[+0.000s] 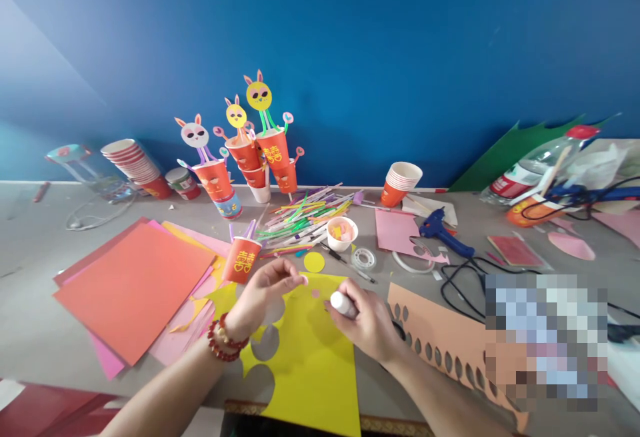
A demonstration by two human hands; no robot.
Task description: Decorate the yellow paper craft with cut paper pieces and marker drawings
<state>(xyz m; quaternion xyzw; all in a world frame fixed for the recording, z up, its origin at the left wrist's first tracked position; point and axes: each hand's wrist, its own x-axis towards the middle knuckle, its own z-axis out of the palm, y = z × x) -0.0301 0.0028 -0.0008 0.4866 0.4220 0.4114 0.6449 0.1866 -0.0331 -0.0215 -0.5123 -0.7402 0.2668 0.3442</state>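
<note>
My left hand [270,287], with beaded bracelets at the wrist, pinches a small pale pink paper piece [304,280] between thumb and fingertips. My right hand [367,317] is wrapped round a white glue stick [344,304], its rounded end facing me. Both hands hover over a yellow paper sheet [315,364] with round holes cut along its left side. On that sheet lies a tiny pink paper piece [315,294]. Just beyond its far edge is a yellow paper circle [314,262]. A red paper cup [243,259] with purple straws stands beyond my left hand.
Coloured paper sheets [135,284] lie at left. Rabbit-faced cup figures [259,96] stand at the back by straws [305,220] and a cup of scraps [342,234]. Right are a blue glue gun [445,232], black cable, punched orange paper [440,347], a bottle [537,164] and a blurred patch.
</note>
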